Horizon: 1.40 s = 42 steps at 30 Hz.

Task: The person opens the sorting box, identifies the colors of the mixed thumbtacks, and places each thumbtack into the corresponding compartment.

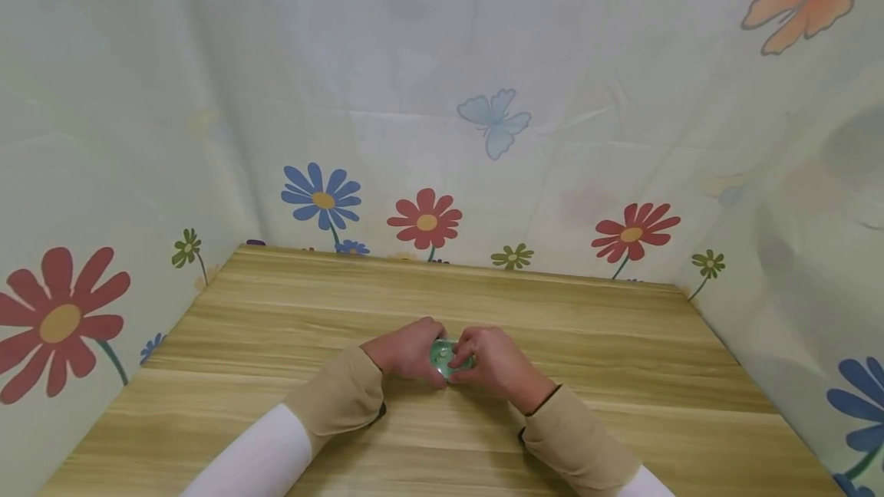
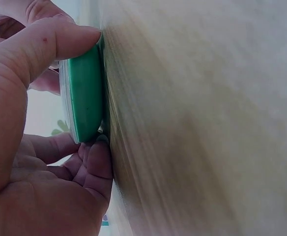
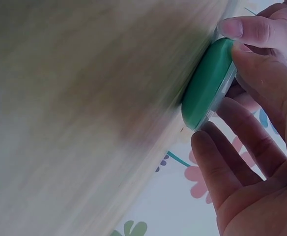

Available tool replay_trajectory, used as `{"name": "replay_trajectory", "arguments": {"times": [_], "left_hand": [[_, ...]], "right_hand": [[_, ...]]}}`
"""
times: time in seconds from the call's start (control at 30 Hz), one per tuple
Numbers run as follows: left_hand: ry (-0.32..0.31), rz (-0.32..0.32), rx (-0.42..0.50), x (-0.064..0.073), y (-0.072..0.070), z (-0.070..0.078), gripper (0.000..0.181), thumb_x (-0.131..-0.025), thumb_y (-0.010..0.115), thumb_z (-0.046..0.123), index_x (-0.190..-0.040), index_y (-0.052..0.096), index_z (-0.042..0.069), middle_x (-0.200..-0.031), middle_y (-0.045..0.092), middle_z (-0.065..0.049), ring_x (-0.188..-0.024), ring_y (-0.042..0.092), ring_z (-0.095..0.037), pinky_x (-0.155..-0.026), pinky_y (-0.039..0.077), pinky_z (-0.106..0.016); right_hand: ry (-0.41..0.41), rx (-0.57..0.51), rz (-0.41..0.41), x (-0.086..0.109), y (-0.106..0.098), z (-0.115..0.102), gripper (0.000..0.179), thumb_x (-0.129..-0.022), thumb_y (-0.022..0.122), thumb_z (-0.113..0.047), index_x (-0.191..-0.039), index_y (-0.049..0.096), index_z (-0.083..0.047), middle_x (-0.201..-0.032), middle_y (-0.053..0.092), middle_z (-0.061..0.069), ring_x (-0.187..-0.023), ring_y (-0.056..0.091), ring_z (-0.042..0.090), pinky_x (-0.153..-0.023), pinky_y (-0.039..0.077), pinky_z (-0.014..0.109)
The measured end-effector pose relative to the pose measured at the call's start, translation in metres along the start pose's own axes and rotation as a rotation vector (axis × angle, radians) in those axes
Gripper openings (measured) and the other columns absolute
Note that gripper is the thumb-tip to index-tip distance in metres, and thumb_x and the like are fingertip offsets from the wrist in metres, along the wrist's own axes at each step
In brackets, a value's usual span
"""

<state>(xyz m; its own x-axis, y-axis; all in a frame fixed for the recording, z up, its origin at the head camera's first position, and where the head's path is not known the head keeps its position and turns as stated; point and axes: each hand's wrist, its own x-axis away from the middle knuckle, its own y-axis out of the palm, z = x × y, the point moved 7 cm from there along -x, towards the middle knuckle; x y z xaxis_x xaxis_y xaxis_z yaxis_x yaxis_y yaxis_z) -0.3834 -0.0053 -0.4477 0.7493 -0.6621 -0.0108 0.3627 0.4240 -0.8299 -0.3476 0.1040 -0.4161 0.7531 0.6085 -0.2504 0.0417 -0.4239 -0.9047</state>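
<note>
Flat on the table lies a small round green case with a clear lid (image 1: 443, 359), between the two hands. My left hand (image 1: 409, 351) grips its left side; in the left wrist view the thumb presses one edge of the green case (image 2: 87, 96) while the fingers curl at the opposite edge. From the right side, my right hand (image 1: 496, 365) holds the case, one finger reaching over the lid. The right wrist view has the right thumb on the rim of the green case (image 3: 208, 86) and fingertips at the clear lid. What lies inside the case is too small to tell.
The wood-grain table (image 1: 331, 290) extends around the hands on all sides. A pale curtain (image 1: 387, 60) printed with flowers and butterflies stands behind the table's back edge and along its left and right sides.
</note>
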Motion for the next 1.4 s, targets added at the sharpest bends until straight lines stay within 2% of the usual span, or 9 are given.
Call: {"name": "replay_trajectory", "arguments": {"times": [0.27, 0.4, 0.7, 0.93, 1.17, 1.4], "left_hand": [[-0.003, 0.017, 0.008, 0.0008, -0.0012, -0.0059, 0.054, -0.067, 0.092, 0.021, -0.108, 0.062, 0.002, -0.098, 0.058, -0.005, -0.083, 0.053, -0.012, -0.075, 0.049, -0.024], [0.004, 0.008, 0.028, 0.0023, -0.0017, -0.0042, 0.054, -0.067, 0.092, 0.019, -0.108, 0.062, 0.001, -0.099, 0.058, -0.006, -0.085, 0.053, -0.013, -0.076, 0.049, -0.024], [0.01, 0.0, 0.011, 0.0046, 0.0022, -0.003, 0.054, -0.068, 0.092, 0.018, -0.109, 0.062, 0.0, -0.1, 0.058, -0.007, -0.086, 0.052, -0.012, -0.076, 0.048, -0.024], [-0.006, -0.003, -0.018, 0.0015, 0.0025, -0.0077, 0.055, -0.069, 0.092, 0.023, -0.111, 0.062, 0.003, -0.1, 0.056, -0.003, -0.085, 0.05, -0.01, -0.076, 0.047, -0.022], [0.029, 0.011, -0.03, -0.0028, 0.0007, -0.0046, 0.053, -0.069, 0.091, 0.021, -0.11, 0.064, 0.003, -0.099, 0.06, -0.005, -0.084, 0.053, -0.011, -0.075, 0.048, -0.022], [-0.005, -0.004, -0.059, -0.0047, 0.0043, -0.0091, 0.061, -0.071, 0.093, 0.027, -0.118, 0.062, 0.004, -0.105, 0.059, -0.004, -0.088, 0.052, -0.01, -0.08, 0.048, -0.022]], "right_hand": [[0.011, -0.006, -0.005, -0.0034, -0.0005, -0.003, 0.014, -0.073, 0.093, -0.016, -0.082, 0.084, -0.011, -0.091, 0.072, -0.001, -0.084, 0.067, 0.015, -0.078, 0.055, 0.028], [0.014, -0.016, 0.002, -0.0024, 0.0004, -0.0019, 0.014, -0.073, 0.093, -0.016, -0.082, 0.084, -0.011, -0.09, 0.073, -0.001, -0.084, 0.067, 0.014, -0.077, 0.055, 0.027], [0.027, -0.032, 0.011, 0.0006, 0.0047, 0.0002, 0.014, -0.071, 0.094, -0.016, -0.081, 0.084, -0.012, -0.091, 0.073, -0.001, -0.084, 0.067, 0.013, -0.075, 0.053, 0.024], [0.013, -0.027, 0.022, -0.0005, 0.0027, -0.0002, 0.014, -0.072, 0.093, -0.016, -0.081, 0.084, -0.012, -0.091, 0.074, -0.001, -0.083, 0.067, 0.012, -0.074, 0.053, 0.024], [0.002, 0.014, 0.016, 0.0, -0.0015, 0.0001, 0.014, -0.073, 0.093, -0.018, -0.082, 0.084, -0.012, -0.09, 0.073, -0.002, -0.081, 0.066, 0.012, -0.074, 0.052, 0.025], [-0.018, 0.022, 0.003, 0.0002, -0.0024, -0.0004, 0.017, -0.073, 0.093, -0.019, -0.084, 0.082, -0.012, -0.088, 0.07, -0.002, -0.081, 0.065, 0.015, -0.074, 0.053, 0.026]]}}
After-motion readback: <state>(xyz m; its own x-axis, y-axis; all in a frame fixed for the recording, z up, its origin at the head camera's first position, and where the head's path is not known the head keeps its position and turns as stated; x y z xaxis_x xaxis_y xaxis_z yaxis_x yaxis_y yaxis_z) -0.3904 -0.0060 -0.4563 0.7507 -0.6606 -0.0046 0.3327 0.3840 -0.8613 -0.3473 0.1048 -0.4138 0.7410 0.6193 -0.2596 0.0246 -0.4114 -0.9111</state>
